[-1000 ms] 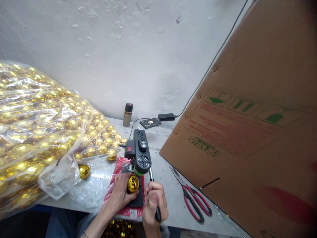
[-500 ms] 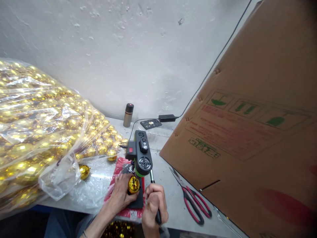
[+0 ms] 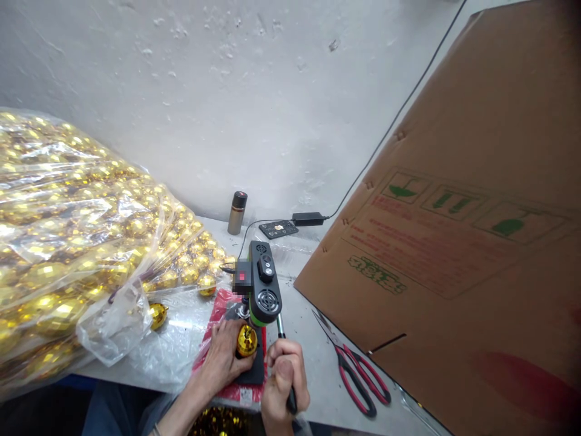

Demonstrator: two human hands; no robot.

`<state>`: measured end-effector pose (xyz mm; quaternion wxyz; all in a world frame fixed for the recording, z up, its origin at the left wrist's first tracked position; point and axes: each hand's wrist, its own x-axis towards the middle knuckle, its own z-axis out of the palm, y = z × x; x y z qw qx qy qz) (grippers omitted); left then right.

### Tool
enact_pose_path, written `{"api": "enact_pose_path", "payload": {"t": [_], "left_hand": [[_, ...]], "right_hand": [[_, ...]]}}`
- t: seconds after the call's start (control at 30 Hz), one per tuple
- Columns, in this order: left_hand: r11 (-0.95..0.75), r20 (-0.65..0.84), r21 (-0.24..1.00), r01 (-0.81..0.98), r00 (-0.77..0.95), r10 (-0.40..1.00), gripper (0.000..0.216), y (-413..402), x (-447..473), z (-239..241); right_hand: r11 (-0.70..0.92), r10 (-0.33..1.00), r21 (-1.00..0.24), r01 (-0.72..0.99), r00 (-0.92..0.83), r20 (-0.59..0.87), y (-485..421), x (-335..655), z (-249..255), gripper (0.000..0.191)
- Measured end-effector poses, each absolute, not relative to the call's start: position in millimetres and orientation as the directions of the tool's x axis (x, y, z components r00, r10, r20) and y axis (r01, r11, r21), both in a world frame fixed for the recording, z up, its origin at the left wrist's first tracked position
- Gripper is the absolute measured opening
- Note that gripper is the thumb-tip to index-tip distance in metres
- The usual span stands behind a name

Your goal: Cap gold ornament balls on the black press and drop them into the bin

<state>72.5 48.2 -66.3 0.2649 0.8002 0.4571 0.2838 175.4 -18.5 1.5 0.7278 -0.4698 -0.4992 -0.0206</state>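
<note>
My left hand (image 3: 224, 353) is closed around a shiny gold faceted bauble (image 3: 247, 340), keeping it just in front of a small black bench drill press (image 3: 264, 281) with a green band. The bauble's cap faces up, close to the machine's head; whether they touch I cannot tell. My right hand (image 3: 285, 378) wraps round the black grip of the lever handle (image 3: 292, 401) on the machine's right side. Under the machine lies a red plastic sheet (image 3: 222, 303). The machine's tool end is hidden beneath its head.
A large clear bag of gold baubles (image 3: 104, 224) fills the left side, with a loose bauble (image 3: 158, 315) by its mouth. Red-handled scissors (image 3: 358, 378) lie right of my hands, beside a big cardboard box (image 3: 436, 242). Behind stand a flask (image 3: 237, 213), a phone (image 3: 278, 228) and a power adapter (image 3: 308, 218).
The whole view has shifted slightly. Both hands, the bauble and the lever keep the same positions relative to the machine.
</note>
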Motion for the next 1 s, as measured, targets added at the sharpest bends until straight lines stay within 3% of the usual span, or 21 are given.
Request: {"api": "enact_pose_path", "payload": {"t": [0.3,0.43,0.6,0.7,0.83,1.0], "left_hand": [[-0.41,0.197,0.713,0.568,0.399,0.896,0.047,46.7,72.9,-63.6],[-0.411,0.214,0.72,0.559,0.384,0.898,0.045,46.6,73.6,-66.4],[-0.404,0.207,0.735,0.545,0.387,0.898,0.046,46.1,73.6,-70.0],[-0.408,0.218,0.727,0.553,0.378,0.9,0.045,47.7,74.0,-68.4],[-0.42,0.224,0.694,0.585,0.379,0.898,0.047,46.0,73.7,-67.3],[-0.497,0.305,0.582,0.644,0.393,0.867,0.072,18.7,52.8,-88.5]], "right_hand": [[0.593,0.374,-0.587,0.55,0.458,0.807,-13.6,182.3,-7.2,0.034],[0.574,0.42,-0.544,0.612,0.351,0.837,-15.9,183.4,-20.7,0.032],[0.587,0.389,-0.573,0.572,0.421,0.819,-16.3,179.9,-28.1,0.035],[0.592,0.438,-0.589,0.55,0.394,0.808,-19.6,180.1,-10.4,0.035],[0.471,0.588,-0.761,0.446,0.485,0.648,-24.9,182.6,38.9,0.032],[0.484,0.592,-0.751,0.45,0.463,0.659,-26.4,185.4,65.3,0.032]]}}
